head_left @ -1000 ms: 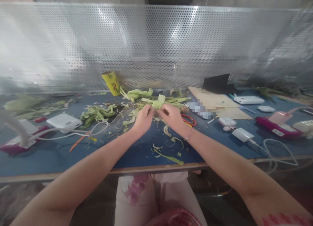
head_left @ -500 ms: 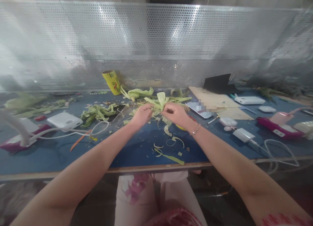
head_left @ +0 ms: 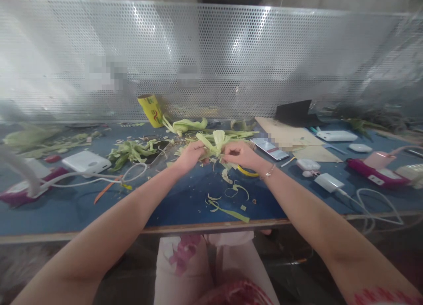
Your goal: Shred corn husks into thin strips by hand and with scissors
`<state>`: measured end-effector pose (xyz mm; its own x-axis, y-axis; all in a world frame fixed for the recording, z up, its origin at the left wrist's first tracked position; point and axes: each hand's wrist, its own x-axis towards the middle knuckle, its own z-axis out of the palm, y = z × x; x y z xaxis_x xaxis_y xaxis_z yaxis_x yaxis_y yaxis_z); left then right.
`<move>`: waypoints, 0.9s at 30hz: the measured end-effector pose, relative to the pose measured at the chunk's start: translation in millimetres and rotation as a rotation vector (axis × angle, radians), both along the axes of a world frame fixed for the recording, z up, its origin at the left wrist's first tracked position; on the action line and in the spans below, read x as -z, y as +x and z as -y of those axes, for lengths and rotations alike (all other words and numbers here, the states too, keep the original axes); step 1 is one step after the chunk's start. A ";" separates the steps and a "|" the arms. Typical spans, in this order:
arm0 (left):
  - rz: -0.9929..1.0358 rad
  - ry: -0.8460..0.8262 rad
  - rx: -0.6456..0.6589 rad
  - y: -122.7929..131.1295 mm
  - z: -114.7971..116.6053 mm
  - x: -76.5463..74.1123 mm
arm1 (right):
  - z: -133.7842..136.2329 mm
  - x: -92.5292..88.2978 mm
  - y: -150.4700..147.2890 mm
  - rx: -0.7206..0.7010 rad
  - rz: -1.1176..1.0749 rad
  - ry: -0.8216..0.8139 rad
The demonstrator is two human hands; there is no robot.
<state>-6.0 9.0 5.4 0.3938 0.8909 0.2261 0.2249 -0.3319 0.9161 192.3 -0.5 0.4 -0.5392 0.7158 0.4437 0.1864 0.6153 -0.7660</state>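
Both my hands meet over the middle of the blue table [head_left: 185,203]. My left hand [head_left: 189,156] is closed on the left side of a bundle of pale green leaf strips [head_left: 216,142]. My right hand [head_left: 240,154] pinches the same bundle from the right, a thin bracelet on its wrist. The strips fan upward between my fingers. Curled green trimmings [head_left: 231,195] lie on the table just below my hands. A yellow ring [head_left: 246,172] shows under my right wrist.
A yellow tube [head_left: 150,110] leans on the perforated metal screen [head_left: 211,58]. More green leaves [head_left: 130,151] lie left. A white box [head_left: 86,162] with cables sits left, a phone [head_left: 269,147], cardboard [head_left: 291,135], white chargers [head_left: 327,181] and a pink device [head_left: 376,170] right.
Both hands have lifted a little and moved away from me with the leaf bundle. The red ring that lay beside my right wrist is out of sight, and the phone is uncovered.
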 end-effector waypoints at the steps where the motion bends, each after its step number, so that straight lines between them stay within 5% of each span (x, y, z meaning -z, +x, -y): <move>1: -0.067 0.049 -0.022 0.9 0.8 0.1 | 0.9 0.8 -2.0 0.008 -0.002 -0.008; 7: -0.412 0.263 -0.273 6.0 13.0 -5.8 | 2.7 3.4 -15.0 0.209 0.041 0.194; 10: -0.383 0.241 -0.248 8.8 16.8 -7.2 | 1.3 5.1 -16.9 0.270 0.110 0.281; 20: -0.317 0.245 -0.181 10.5 12.4 3.6 | -2.2 12.6 -24.2 0.406 0.179 0.217; 27: -0.401 0.239 -0.202 7.1 15.3 -4.7 | -2.9 8.4 -21.7 0.376 0.189 0.206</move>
